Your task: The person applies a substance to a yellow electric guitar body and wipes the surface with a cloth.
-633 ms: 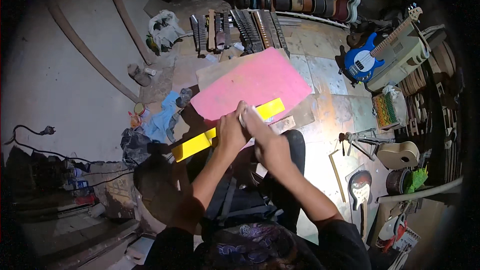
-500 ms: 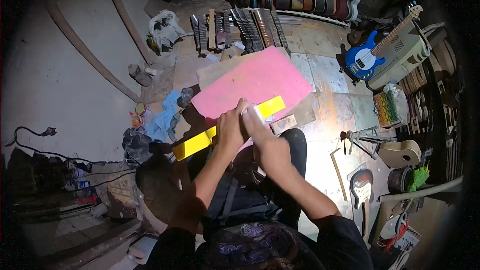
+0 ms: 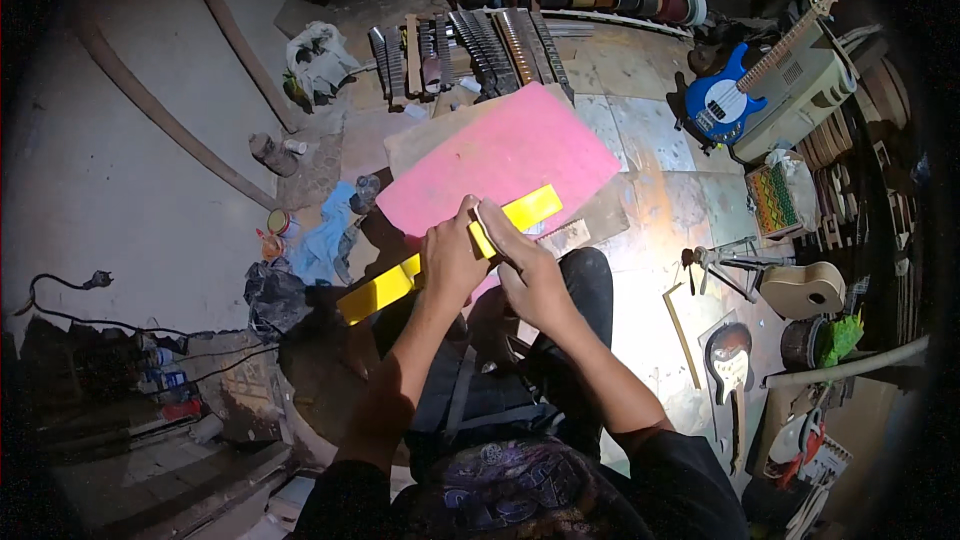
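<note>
Yellow bar [image 3: 484, 244] slants across frame centre, partly over pink sheet [image 3: 500, 145], likely laid as work mat. Left hand [image 3: 450, 258] wraps bar near mid-length, fingers closed round it, probably steadying it; right hand [image 3: 532, 275] against bar, fingertips hidden, cannot tell whether pinching. Counts: one bar, one sheet, two hands; upper right, one blue bass guitar [image 3: 722, 105].
</note>
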Tool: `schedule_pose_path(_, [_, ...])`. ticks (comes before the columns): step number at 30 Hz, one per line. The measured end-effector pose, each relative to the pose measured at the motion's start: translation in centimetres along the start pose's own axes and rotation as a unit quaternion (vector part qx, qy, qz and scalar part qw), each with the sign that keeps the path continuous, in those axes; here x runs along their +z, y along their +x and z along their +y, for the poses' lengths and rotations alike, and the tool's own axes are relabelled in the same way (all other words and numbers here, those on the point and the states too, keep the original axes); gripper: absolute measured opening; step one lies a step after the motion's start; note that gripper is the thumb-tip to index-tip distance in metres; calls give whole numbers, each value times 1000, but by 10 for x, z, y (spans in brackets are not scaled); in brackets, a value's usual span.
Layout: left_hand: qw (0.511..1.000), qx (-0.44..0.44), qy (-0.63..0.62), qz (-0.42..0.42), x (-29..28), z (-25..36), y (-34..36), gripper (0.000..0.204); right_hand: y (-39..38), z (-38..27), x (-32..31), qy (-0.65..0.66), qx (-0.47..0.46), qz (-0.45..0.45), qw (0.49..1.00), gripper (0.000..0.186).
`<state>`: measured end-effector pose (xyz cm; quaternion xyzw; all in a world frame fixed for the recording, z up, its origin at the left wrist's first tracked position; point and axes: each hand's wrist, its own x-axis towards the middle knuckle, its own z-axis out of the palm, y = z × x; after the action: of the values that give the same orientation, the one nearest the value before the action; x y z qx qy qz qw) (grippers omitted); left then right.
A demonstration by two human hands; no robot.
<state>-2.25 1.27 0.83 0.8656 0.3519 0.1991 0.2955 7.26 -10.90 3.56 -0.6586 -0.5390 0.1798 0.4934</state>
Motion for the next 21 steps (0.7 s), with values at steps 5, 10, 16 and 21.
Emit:
schedule_pose_path(5, [996, 22, -85, 10, -6, -4, -3, 51, -12, 66, 10, -2, 3, -8, 1000, 75])
schedule_pose_path(10, [993, 47, -103, 26, -11, -11, 0, 52, 6, 97, -3, -201, 76, 46, 975, 75])
schedule_pose_path(16, [996, 27, -81, 6, -8, -6, -1, 54, -5, 109, -6, -222, 32, 79, 971, 75])
schedule_pose_path(21, [997, 25, -66, 28, 0, -11, 0, 53, -17, 79, 20, -176, -49, 132, 974, 69])
